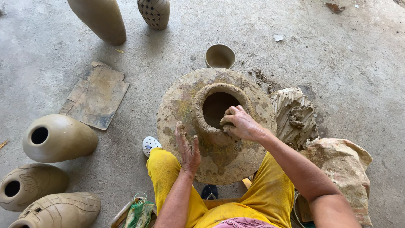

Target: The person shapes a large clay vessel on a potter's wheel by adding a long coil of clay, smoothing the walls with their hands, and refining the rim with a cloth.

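A round wheel (179,105) was set on the floor (337,55) between the person's knees, and a hollow clay pot (202,122) was placed at its middle. The left hand (187,145) was laid against the pot's near outer wall; the right hand (240,123) was hooked over the rim on the right side. A small bowl (220,56) was found just beyond the wheel, and a lump of clay (293,116) just to its right, with a wrapped bundle (344,169) nearer behind that. A flat board (96,96) was laid to the left. Three finished vases (57,138) were laid on their sides at far left, and two more (101,19) were seen beyond the board.
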